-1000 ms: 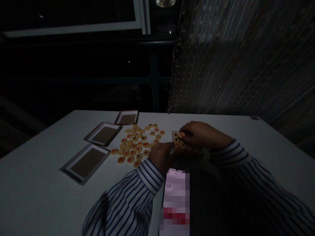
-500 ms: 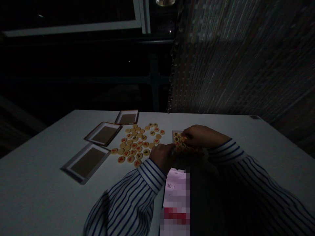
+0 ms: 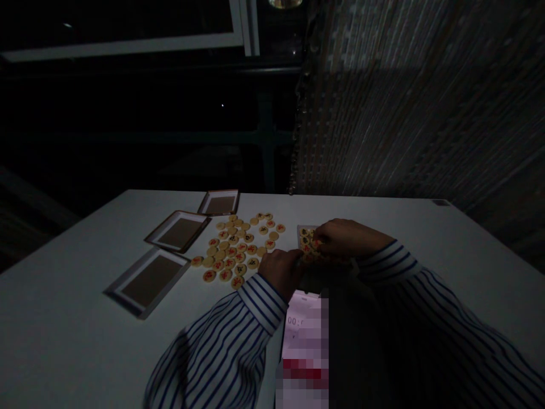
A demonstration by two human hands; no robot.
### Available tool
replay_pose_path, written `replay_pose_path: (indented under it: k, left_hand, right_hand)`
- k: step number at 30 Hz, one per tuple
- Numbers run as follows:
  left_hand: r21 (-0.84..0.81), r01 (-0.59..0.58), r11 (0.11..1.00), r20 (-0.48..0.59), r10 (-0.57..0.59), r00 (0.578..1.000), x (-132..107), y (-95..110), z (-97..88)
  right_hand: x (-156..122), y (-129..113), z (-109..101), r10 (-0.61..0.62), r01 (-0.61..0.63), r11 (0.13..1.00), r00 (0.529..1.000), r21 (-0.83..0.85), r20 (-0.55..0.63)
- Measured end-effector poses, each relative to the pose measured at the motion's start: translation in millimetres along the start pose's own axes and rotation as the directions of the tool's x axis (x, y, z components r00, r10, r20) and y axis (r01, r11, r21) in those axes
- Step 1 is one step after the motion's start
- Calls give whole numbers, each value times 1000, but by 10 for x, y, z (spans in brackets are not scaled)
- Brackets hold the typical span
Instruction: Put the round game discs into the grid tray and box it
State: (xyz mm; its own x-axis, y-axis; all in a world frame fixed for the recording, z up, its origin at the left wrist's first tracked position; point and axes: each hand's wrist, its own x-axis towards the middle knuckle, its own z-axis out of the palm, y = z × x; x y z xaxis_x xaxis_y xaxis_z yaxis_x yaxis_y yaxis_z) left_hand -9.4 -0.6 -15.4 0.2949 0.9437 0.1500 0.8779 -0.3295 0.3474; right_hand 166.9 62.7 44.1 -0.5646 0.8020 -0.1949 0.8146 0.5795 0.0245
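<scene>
Round wooden Chinese chess pieces [image 3: 232,251], some with red or black characters and some blank side up, lie scattered left of centre. A shallow box [image 3: 301,228] holds several more pieces in rows. My left hand [image 3: 281,270] is closed at the box's near left edge, its fingertips partly hidden. Over the box is my right hand [image 3: 347,237], fingers curled down and closed at a chess piece [image 3: 315,243] among the rows. The hand covers the box's right part, which lies in shadow.
Three shallow framed trays [image 3: 149,281] stand on the left of the white table [image 3: 76,318]. A lit phone [image 3: 298,335] lies in front of the box, partly pixelated. Behind the table hangs a string curtain [image 3: 374,113]. The room is dark.
My right hand has shifted very slightly down over the box. The left hand stays at the box edge, and the scattered pieces have not moved apart from a small camera shift.
</scene>
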Motion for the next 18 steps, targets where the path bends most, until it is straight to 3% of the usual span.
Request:
replay_pose_path:
  k: [18]
  left_hand:
    - [-2, -8, 1000, 1, 8, 1000, 6, -6, 8]
  right_hand:
    - [11, -3, 16, 36, -37, 999, 999, 16, 39]
